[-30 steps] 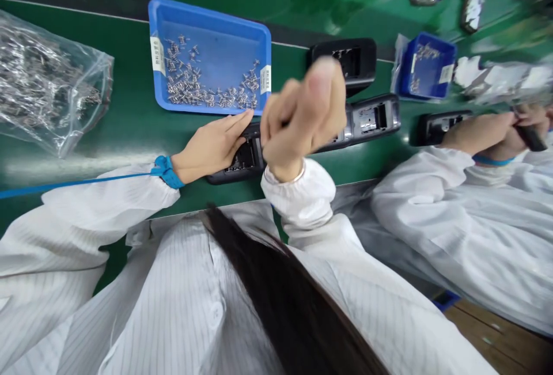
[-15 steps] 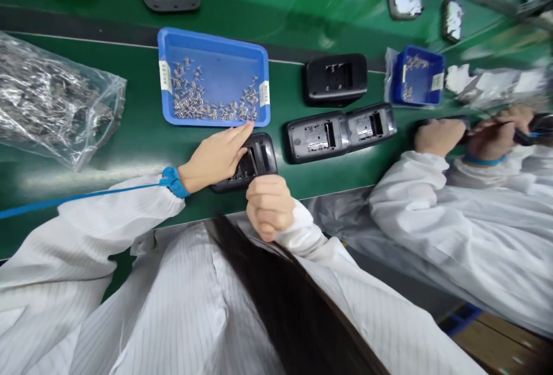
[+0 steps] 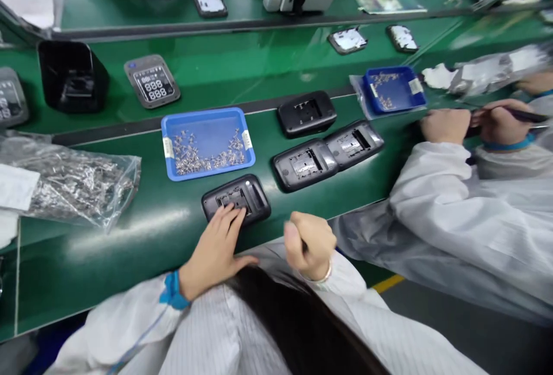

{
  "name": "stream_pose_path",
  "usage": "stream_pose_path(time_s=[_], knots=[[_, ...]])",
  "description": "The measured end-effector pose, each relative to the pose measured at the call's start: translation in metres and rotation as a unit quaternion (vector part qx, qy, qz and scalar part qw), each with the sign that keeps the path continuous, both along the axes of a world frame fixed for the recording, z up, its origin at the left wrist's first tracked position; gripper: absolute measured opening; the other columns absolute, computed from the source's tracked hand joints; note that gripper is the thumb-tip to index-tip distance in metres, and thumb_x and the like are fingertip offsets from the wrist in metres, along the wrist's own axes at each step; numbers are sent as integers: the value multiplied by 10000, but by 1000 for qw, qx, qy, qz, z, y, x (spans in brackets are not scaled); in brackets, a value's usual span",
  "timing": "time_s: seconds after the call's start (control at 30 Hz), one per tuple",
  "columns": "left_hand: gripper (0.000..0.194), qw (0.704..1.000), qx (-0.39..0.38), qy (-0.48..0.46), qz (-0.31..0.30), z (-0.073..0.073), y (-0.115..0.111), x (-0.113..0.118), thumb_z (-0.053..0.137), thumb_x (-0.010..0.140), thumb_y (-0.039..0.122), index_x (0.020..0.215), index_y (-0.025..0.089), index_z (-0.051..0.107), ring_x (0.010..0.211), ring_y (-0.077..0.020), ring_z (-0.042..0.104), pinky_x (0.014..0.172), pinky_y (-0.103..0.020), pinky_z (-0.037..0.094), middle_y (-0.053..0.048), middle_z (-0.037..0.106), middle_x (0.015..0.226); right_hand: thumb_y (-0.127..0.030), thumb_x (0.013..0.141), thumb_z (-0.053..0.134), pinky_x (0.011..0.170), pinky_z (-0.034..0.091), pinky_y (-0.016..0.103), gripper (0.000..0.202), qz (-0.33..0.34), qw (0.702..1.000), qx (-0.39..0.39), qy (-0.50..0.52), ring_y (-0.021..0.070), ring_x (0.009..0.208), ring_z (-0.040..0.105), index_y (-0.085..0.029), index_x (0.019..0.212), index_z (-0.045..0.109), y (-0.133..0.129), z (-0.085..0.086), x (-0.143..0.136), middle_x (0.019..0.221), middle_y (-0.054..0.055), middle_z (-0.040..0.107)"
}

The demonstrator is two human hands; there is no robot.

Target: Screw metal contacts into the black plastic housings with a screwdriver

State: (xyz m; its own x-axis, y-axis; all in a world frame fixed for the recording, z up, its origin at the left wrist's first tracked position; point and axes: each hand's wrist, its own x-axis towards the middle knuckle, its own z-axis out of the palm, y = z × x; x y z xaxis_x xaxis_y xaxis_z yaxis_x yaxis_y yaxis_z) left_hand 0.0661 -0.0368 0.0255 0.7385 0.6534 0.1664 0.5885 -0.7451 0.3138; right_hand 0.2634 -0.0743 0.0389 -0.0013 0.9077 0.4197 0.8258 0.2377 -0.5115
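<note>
In front of me on the green bench lies a black plastic housing (image 3: 254, 201) with an open battery compartment. My left hand (image 3: 218, 248) has its fingers spread, their tips resting on the compartment's near side. Off the housing to the right, my right hand (image 3: 311, 243) is closed in a fist; whatever is inside it, if anything, is hidden. Just beyond the housing stands a blue tray (image 3: 203, 120) with many small metal battery contacts (image 3: 196, 159). A standing black housing (image 3: 307, 114) and two more black housings (image 3: 305, 165), end to end, lie right of the tray.
A clear bag of metal contacts (image 3: 93, 185) lies at the left. Display units (image 3: 153, 82) and a black shell (image 3: 71, 78) stand behind the bench strip. To the right, a co-worker's hands (image 3: 447, 126) work near a smaller blue tray (image 3: 395, 90).
My left hand has drawn back from the housing's far side to its near side. My right fist has moved right, away from the housing. The view has tilted upward.
</note>
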Motion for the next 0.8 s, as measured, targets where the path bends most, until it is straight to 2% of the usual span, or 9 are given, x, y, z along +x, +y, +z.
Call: stream_pose_path(time_s=[0.13,0.2,0.27,0.33,0.4,0.5,0.6,0.7,0.8], knots=[[315,993,109,-24,-47,-12,-32,-25,504,846,128,1137,157,623,928,-265,675,870,-434,595,-127,694,950,-247,977,428,478,174,283,346,-85,978,-74,-173,86,395,396,-173,655,530,15,-6,20,510,-18,531],[258,989,112,-72,-71,1,-33,-37,469,810,72,983,192,619,741,-202,645,809,-399,590,-47,661,786,-242,985,407,487,157,282,372,-88,971,-72,-209,78,405,414,-167,645,538,19,-22,20,524,-17,550],[126,993,23,-115,-24,28,-14,-45,525,812,172,926,193,573,644,-162,597,701,-344,580,-2,616,736,-237,989,390,503,167,281,399,-90,973,-54,-204,78,434,438,-167,620,523,20,-39,16,522,-16,537],[222,975,-111,-163,105,57,31,-43,629,770,292,944,187,539,622,-131,570,557,-254,528,17,594,762,-237,988,394,518,176,280,401,-98,974,-39,-201,80,448,433,-170,609,509,19,-49,11,516,-21,515],[292,922,-186,-247,234,74,104,-27,690,750,295,971,178,540,642,-105,562,529,-193,487,27,594,784,-239,980,417,528,171,283,387,-106,974,-28,-197,83,446,406,-172,608,503,17,-53,9,511,-26,498],[224,822,-324,-387,264,69,241,18,525,907,321,1012,123,534,764,-106,627,710,-215,553,-22,665,887,-243,974,437,538,166,290,372,-105,976,-16,-192,90,451,385,-177,612,494,18,-53,10,511,-30,481],[180,823,-357,-338,285,49,351,59,402,988,226,942,93,515,783,-91,642,827,-249,555,-30,674,832,-249,980,426,547,178,293,381,-99,977,-4,-188,95,459,388,-184,607,472,19,-52,12,515,-31,471],[236,837,-303,-308,336,41,396,74,591,942,262,948,35,526,1027,-174,625,1027,-414,477,-124,675,1027,-232,970,429,541,174,293,375,-112,976,9,-187,96,448,376,-187,598,448,22,-53,13,504,-34,456],[786,895,-104,-256,351,41,380,65,885,672,365,1241,-2,486,1374,-337,344,1174,-588,208,-219,385,1482,-206,944,446,525,153,296,344,-128,974,17,-187,100,429,365,-194,600,435,26,-54,13,488,-41,437]])
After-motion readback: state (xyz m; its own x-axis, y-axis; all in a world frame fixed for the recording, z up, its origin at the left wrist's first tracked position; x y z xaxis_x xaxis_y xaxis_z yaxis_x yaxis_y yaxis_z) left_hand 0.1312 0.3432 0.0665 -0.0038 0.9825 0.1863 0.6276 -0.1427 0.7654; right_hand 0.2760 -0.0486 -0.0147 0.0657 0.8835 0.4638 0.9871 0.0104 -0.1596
